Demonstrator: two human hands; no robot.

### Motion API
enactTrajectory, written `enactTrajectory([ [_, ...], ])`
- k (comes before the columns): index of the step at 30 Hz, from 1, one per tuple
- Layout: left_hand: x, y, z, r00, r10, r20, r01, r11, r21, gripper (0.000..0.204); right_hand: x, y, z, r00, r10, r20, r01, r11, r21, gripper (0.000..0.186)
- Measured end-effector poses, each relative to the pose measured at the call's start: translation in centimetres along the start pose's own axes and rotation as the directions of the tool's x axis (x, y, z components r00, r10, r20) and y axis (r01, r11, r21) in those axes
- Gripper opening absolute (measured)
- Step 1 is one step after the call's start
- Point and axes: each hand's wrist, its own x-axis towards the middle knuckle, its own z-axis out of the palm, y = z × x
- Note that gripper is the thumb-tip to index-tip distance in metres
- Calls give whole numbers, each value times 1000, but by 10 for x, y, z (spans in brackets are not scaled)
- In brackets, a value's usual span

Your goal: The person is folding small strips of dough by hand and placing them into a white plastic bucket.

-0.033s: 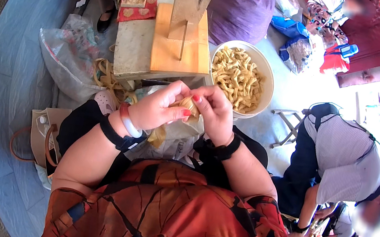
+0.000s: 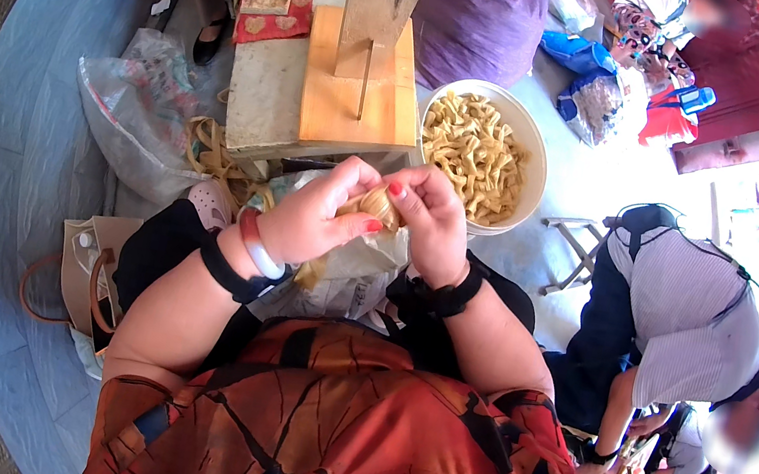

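Between my two hands is a folded, shiny tan strip (image 2: 379, 205), bunched into a small rounded knot; its exact material cannot be told. My left hand (image 2: 307, 214) pinches it from the left, thumb on the near side. From the right, the thumb and fingers of my right hand (image 2: 434, 226) grip its upper right part. A loose tan end (image 2: 311, 271) hangs below my left hand over a pale plastic bag (image 2: 344, 292) on my lap. Just beyond my right hand stands a white bucket (image 2: 536, 192) holding many knotted tan pieces (image 2: 474, 152).
Ahead is a low table (image 2: 263, 105) with a wooden stand (image 2: 376, 23) bearing an upright board and thin peg. Long tan strips (image 2: 212, 152) and a clear plastic sack (image 2: 131, 122) lie left. Behind the bucket sits a purple sack (image 2: 474, 20). A person (image 2: 691, 312) bends at right.
The fingers have shifted slightly around the tan strip, and its rounded, folded face shows more between the thumbs. Elsewhere things look the same.
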Motion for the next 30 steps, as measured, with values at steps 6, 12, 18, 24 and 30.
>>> enactTrajectory([
  [6, 3, -1, 5, 893, 446, 62, -331, 554, 764, 39, 14, -1, -21, 918, 331, 217, -373, 908, 193, 11],
  [12, 5, -23, 12, 895, 290, -337, -131, 896, 424, 24, 0, -11, 10, 917, -301, 261, 391, 559, -731, 45],
  [18, 5, -48, -2, 959, -259, 115, 270, 716, -643, 16, 10, -4, -7, 747, -570, 343, 592, 335, -733, 33],
  [24, 3, -32, -9, 977, -210, -30, 149, 783, -604, 14, 10, -22, 0, 785, -436, 440, 594, 328, -735, 22],
  [30, 1, -22, -5, 974, -179, -140, 116, 922, -368, 13, 4, 0, -12, 964, 223, 143, -176, 943, -284, 10],
])
